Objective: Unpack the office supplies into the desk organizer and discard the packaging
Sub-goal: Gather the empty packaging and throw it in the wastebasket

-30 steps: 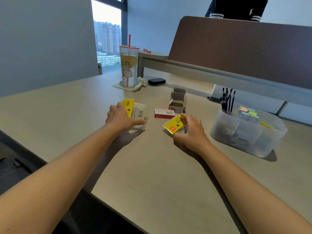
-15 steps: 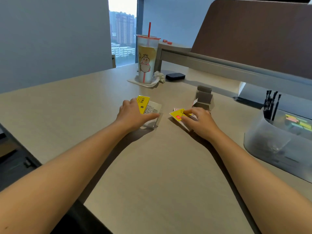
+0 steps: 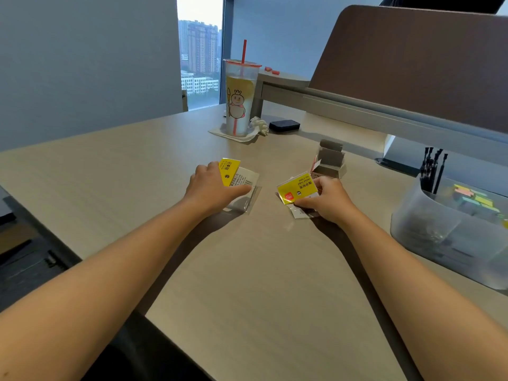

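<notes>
My left hand (image 3: pixel 213 188) grips a clear plastic wrapper with a yellow header card (image 3: pixel 238 177), which rests on the desk. My right hand (image 3: pixel 328 200) pinches a second clear wrapper with a yellow card (image 3: pixel 295 188), lifted slightly at its yellow end. Just behind it stands an opened small cardboard box (image 3: pixel 330 160). The translucent desk organizer (image 3: pixel 428 237) sits at the right, holding black pens (image 3: pixel 433 171) and coloured sticky tabs (image 3: pixel 475 199).
A tall drink cup with a red straw (image 3: pixel 240 100) stands on a napkin at the back, next to a crumpled tissue (image 3: pixel 259 125) and a small black case (image 3: pixel 284 125). A brown partition (image 3: pixel 412 59) rises behind. The desk's near-left edge (image 3: pixel 82 259) drops off.
The camera view shifted left, moving the organizer toward the right edge. My right hand raised the yellow end of its wrapper. My left hand stayed on its wrapper.
</notes>
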`<state>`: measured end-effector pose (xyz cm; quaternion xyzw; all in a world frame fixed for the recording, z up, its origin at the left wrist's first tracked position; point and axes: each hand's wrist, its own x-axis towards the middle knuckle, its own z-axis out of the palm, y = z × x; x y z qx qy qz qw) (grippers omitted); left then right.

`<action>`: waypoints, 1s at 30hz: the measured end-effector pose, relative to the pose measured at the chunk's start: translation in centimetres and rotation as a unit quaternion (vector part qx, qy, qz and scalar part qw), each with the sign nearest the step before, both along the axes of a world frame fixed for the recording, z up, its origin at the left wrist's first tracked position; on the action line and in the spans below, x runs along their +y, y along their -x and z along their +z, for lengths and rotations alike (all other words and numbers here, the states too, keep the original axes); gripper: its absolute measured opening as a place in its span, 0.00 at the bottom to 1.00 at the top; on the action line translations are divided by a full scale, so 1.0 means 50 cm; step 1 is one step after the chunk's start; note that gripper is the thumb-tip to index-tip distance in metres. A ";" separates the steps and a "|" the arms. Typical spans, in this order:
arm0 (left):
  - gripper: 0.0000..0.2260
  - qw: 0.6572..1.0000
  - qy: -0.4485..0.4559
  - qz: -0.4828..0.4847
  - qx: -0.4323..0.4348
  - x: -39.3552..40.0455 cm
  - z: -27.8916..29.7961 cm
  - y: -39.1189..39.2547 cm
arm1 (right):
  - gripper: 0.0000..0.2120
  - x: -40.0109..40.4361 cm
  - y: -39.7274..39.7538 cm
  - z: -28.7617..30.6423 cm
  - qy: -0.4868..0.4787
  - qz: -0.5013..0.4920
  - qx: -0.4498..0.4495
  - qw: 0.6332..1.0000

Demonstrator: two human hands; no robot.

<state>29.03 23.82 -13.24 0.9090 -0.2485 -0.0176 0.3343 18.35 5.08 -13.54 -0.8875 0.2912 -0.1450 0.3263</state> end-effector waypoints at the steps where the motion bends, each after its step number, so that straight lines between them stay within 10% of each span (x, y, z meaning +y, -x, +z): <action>1: 0.36 1.000 0.002 0.000 -0.001 0.001 0.000 0.002 | 0.23 0.003 0.005 0.001 -0.015 -0.005 -0.012 1.000; 22: 0.36 0.991 0.093 0.101 0.001 0.378 0.017 0.127 | 0.15 0.382 0.045 0.032 -0.128 0.143 -0.159 0.968; 30: 0.20 0.974 0.072 0.213 0.016 0.637 -0.037 0.197 | 0.17 0.632 0.062 -0.008 -0.118 0.272 -0.120 0.947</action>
